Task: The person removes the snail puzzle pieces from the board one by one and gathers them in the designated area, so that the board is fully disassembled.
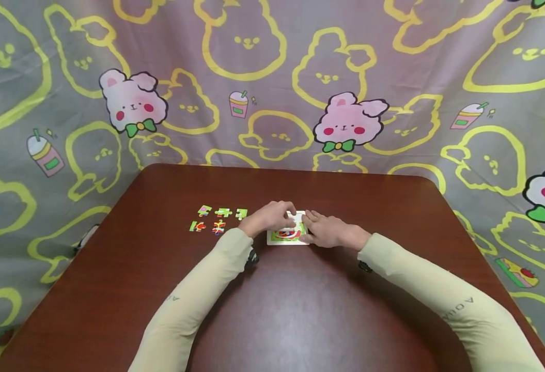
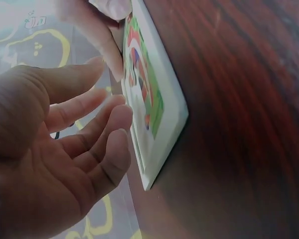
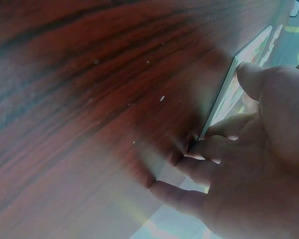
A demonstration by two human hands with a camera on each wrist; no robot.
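Note:
A small white-rimmed puzzle board (image 1: pixel 281 243) lies flat on the table, with a green, red and blue picture partly in place and a pale bare area towards its far side. Over its upper left part hovers my left hand (image 1: pixel 274 216), fingers loosely bent; the left wrist view shows nothing between its thumb and fingers. My right hand (image 1: pixel 329 230) rests at the board's right edge. In the right wrist view its thumb (image 3: pixel 251 79) touches the board's rim, and some fingertips reach the tabletop. The hands hide parts of the board.
Several loose jigsaw pieces, such as a green and red one (image 1: pixel 198 227), lie on the brown table (image 1: pixel 272 299) left of the board. A patterned curtain (image 1: pixel 272 62) with cartoon rabbits hangs behind and beside the table.

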